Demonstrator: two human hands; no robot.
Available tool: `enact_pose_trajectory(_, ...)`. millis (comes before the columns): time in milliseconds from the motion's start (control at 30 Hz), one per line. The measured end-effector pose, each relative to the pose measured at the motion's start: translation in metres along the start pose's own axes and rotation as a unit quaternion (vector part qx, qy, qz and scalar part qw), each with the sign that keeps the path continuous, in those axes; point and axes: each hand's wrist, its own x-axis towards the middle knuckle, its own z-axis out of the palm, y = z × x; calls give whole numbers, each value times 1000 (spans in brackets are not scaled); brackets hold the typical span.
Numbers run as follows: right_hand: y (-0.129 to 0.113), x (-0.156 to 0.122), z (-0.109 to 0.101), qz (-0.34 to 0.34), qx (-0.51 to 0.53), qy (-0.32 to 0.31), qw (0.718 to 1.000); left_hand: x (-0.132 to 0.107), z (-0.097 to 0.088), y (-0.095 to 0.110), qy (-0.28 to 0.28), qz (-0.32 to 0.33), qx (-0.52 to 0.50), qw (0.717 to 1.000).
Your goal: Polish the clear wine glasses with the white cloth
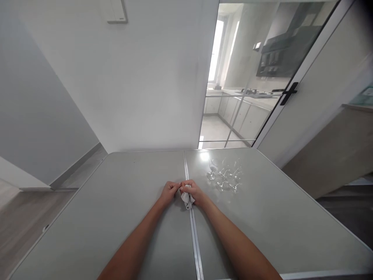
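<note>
Over the middle of the table, my two hands meet with their fingertips close together. In my right hand [194,191] is a crumpled whitish cloth [187,201], bunched under the closed fingers and hanging towards me. My left hand [169,192] is closed, thumb and fingers pressed together beside the right fingertips. Whatever it may grip is hidden or too small to make out. Beyond my right hand, a clear stemmed glass [212,171] stands upright, slightly apart from a cluster of several similar clear glasses [229,177].
The grey-green folding table [101,217] has a metal seam [194,237] running down its middle. A white wall [145,85] rises at its far edge. A glazed door [233,97] shows a kitchen behind it, and another door has a black handle [288,93].
</note>
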Motion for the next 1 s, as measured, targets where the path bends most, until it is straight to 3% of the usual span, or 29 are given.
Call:
enact_pose_trajectory(233,-7,0,4,0,0,3,1000,3,-3,-10,-3,-3,8,1000)
enact_pose_trajectory(567,-4,-2,1,1,-60,13,998,4,-1,-4,17,4,12,1000)
enact_pose_trajectory(733,-5,-2,6,-69,-92,20,993,6,-1,-4,12,8,29,999)
enact_pose_trajectory(800,-12,-4,9,-96,-116,37,988,7,-1,-6,25,6,56,998)
enact_pose_trajectory(900,-29,-21,9,-69,-207,86,972,8,0,-8,33,-4,97,995)
enact_pose_trajectory(1000,-46,-57,-5,-33,-318,196,927,6,3,-5,39,-12,154,987)
